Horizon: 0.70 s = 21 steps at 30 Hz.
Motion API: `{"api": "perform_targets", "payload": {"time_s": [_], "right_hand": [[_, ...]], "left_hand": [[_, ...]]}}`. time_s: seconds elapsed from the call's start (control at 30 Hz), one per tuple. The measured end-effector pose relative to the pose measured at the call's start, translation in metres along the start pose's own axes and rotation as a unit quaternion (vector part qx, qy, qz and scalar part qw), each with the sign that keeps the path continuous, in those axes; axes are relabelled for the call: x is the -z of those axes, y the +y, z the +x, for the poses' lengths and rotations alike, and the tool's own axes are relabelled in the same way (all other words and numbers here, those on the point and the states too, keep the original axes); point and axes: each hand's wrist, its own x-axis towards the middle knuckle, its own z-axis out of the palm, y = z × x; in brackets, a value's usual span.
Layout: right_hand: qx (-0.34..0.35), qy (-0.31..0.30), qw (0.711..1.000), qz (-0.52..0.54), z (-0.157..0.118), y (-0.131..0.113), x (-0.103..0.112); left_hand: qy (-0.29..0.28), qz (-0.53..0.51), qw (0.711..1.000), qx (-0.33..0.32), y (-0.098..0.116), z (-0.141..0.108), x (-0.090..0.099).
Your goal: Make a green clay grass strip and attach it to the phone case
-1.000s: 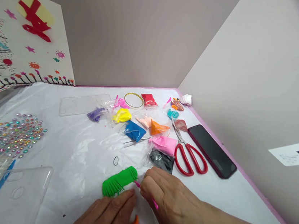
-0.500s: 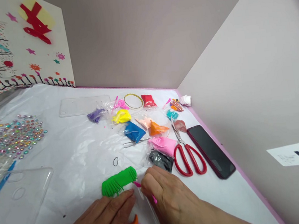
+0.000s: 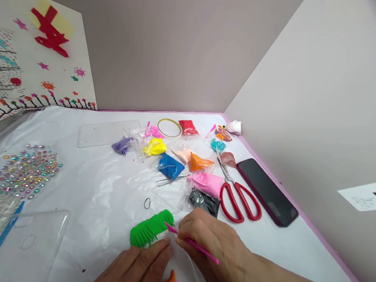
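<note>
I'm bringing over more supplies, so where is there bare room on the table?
Widest: the white sheet between the gems and black loop. Smaller: between phone and right forearm. Crowded: the clay packets beside the scissors, and around the left hand, right hand and green clay.

White card with illegible print

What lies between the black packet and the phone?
Scissors with red handles lie between the black packet and the phone, as the head view shows.
</note>
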Motion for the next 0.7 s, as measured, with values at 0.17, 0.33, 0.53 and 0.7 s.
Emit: {"api": "perform_targets", "payload": {"time_s": [0.17,0.33,0.53,0.7], "right_hand": [[0.007,-0.005,1.0,-0.005,0.005,0.0035,-0.0059],[0.005,-0.018,1.0,-0.014,0.0085,0.0045,-0.0053],[0.001,-0.034,0.999,-0.016,0.0087,0.0039,-0.0059],[-0.01,-0.048,0.998,-0.039,0.0102,0.0025,-0.0072]], "left_hand": [[0.031,-0.034,0.999,0.015,0.0,0.0061,-0.0004],[0.018,-0.037,0.999,0.012,0.0014,0.0029,-0.0009],[0.027,-0.034,0.999,0.0,0.0019,-0.0007,-0.0025],[0.011,-0.075,0.997,0.029,0.0008,0.0051,0.0023]]}}
